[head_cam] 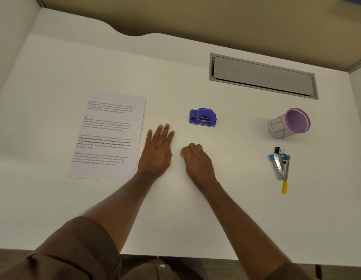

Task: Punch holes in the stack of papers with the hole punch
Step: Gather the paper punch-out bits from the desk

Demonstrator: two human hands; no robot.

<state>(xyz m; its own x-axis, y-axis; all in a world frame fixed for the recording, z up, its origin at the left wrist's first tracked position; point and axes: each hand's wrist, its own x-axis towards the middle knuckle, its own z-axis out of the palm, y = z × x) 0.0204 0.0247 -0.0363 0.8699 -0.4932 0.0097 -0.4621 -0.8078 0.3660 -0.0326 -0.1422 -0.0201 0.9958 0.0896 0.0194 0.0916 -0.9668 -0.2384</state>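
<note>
A stack of printed papers (106, 136) lies flat on the left part of the white desk (216, 209). A blue hole punch (202, 117) stands to its right, farther back. My left hand (158, 151) rests palm down on the desk, fingers spread, just right of the papers' edge and touching nothing else. My right hand (195, 160) rests beside it with the fingers curled into a loose fist, holding nothing. Both hands sit in front of the punch, a short gap away from it.
A purple-rimmed pen cup (288, 123) lies on its side at the right. In front of it are a black binder clip (277, 150), a blue stapler (280, 165) and a yellow-handled tool (285, 185). A grey cable flap (263, 76) is set in the desk's back right.
</note>
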